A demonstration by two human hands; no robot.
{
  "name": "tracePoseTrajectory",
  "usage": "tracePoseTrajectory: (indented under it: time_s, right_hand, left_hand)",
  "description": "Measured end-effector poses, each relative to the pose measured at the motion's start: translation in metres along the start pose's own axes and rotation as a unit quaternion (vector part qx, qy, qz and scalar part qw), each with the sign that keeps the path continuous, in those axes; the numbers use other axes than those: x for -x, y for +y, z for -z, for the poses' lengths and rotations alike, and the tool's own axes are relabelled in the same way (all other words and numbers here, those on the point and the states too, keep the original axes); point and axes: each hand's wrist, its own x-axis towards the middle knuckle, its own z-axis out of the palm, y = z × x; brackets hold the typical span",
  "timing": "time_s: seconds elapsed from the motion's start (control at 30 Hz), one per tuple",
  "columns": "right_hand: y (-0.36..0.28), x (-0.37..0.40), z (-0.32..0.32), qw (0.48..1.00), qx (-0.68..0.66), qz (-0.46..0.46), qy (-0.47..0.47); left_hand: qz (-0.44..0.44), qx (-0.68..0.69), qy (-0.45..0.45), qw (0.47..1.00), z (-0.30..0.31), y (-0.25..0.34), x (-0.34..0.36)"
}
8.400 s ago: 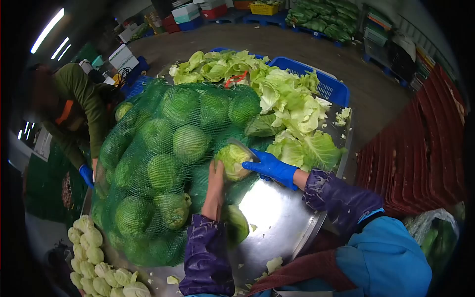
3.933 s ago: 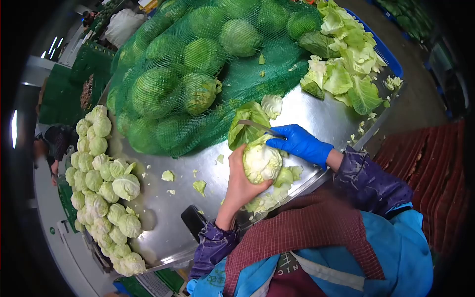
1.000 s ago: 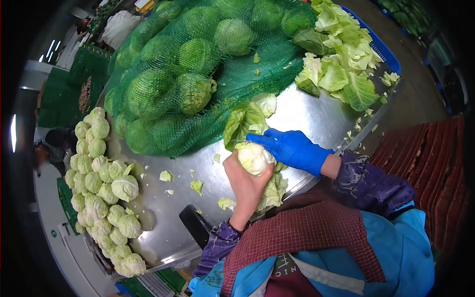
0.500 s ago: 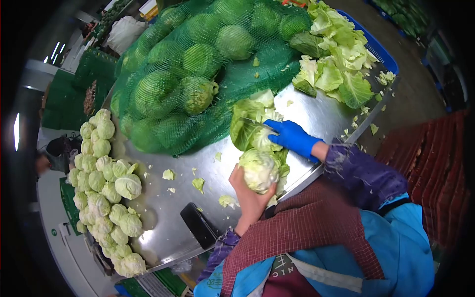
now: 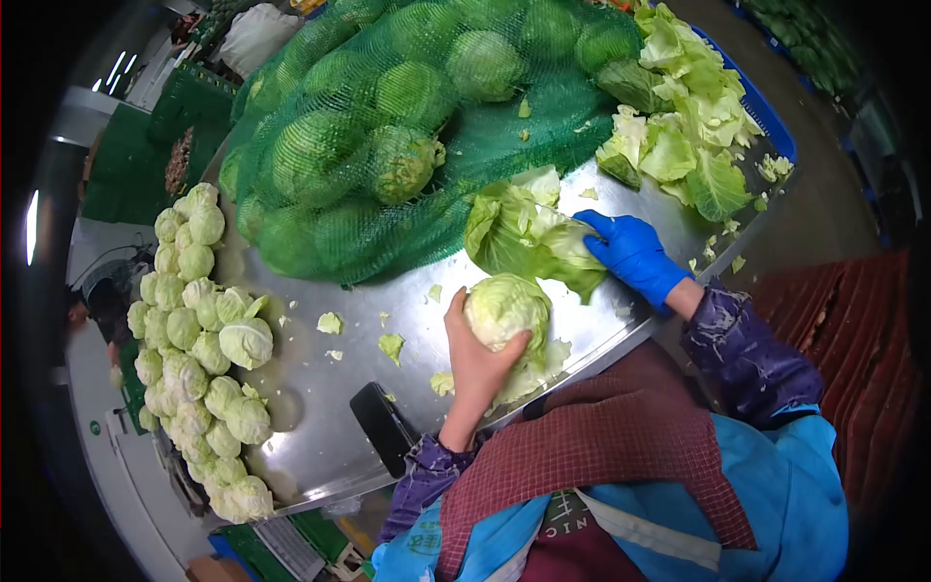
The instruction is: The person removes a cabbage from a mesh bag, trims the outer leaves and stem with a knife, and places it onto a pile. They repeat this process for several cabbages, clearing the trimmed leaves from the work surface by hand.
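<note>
A pale green, trimmed cabbage (image 5: 506, 310) sits in my bare left hand (image 5: 480, 361), whose fingers and thumb curl around its near side. Loose outer cabbage leaves (image 5: 572, 257) lie just beyond it, their right edge in the fingers of my blue-gloved right hand (image 5: 635, 257). Whether that hand also holds a tool I cannot tell. Beneath the held cabbage, another pale leaf (image 5: 533, 373) rests on the metal table (image 5: 330, 407). Further leaves (image 5: 509, 228) spread up to the green net.
A green net sack of cabbages (image 5: 339, 165) covers the table's far side. Trimmed cabbages (image 5: 204, 359) are stacked along the left edge. A black phone-like object (image 5: 381, 427) lies near the front edge. Leaf waste (image 5: 679, 136) is heaped by a blue crate (image 5: 771, 126) at the far right.
My right hand has moved right and slightly nearer, drawing the leaves away from the cabbage. My left hand still holds the cabbage, now turned and apart from those leaves. The view has shifted slightly.
</note>
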Motion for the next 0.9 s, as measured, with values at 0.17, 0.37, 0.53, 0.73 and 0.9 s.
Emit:
tracePoseTrajectory:
  time_s: [0.17, 0.37, 0.53, 0.73, 0.9]
  right_hand:
    - [-0.058, 0.024, 0.013, 0.994, 0.027, 0.107, 0.024]
    - [-0.068, 0.028, -0.026, 0.986, 0.014, 0.165, 0.007]
    - [-0.049, 0.001, -0.011, 0.981, -0.082, 0.170, -0.041]
    - [-0.035, -0.024, -0.026, 0.999, 0.013, 0.015, -0.040]
    - [-0.017, -0.026, -0.049, 0.993, 0.018, 0.069, 0.092]
  left_hand:
    - [-0.046, -0.112, -0.005, 0.993, -0.010, 0.024, -0.004]
    - [-0.057, -0.147, 0.007, 0.987, -0.018, 0.025, -0.001]
    - [-0.050, -0.153, -0.001, 0.987, -0.019, 0.024, 0.000]
    - [-0.091, -0.124, -0.017, 0.988, -0.012, 0.012, 0.015]
    - [-0.054, -0.043, -0.004, 0.998, -0.004, -0.008, 0.032]
